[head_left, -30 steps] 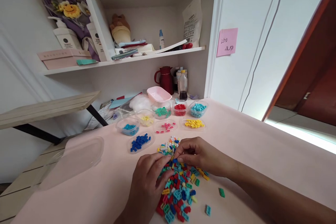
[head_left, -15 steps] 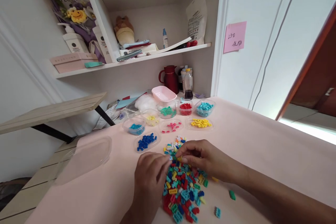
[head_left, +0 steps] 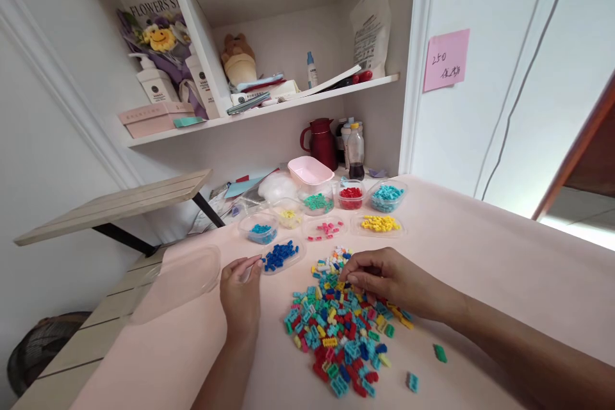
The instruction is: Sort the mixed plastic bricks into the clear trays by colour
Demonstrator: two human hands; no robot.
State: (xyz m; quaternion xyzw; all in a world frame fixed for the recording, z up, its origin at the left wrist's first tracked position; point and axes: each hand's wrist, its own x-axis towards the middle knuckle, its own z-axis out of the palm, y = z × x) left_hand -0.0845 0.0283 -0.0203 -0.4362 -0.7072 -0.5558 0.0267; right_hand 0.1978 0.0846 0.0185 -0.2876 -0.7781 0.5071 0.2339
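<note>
My left hand [head_left: 241,291] is at the left rim of a clear shallow tray [head_left: 302,255] of dark blue toy bricks [head_left: 280,256]. Its thumb and forefinger pinch a small dark blue brick [head_left: 262,261] at the fingertips. A heap of mixed coloured bricks [head_left: 343,327] spreads across the table between my arms. Over the heap's upper right side, my right hand [head_left: 384,275] has its fingers curled and pressed together; whatever they hold is hidden.
Behind the heap stand clear tubs of red bricks [head_left: 350,193], turquoise bricks [head_left: 387,197], green bricks [head_left: 318,203] and yellow bricks [head_left: 380,223]. A clear lid [head_left: 180,282] lies at left. A green brick [head_left: 440,353] and a turquoise brick [head_left: 412,382] lie loose at right.
My left hand has moved left from the heap to the dark blue bricks' tray. My right hand stays over the heap. The whole view has shifted slightly.
</note>
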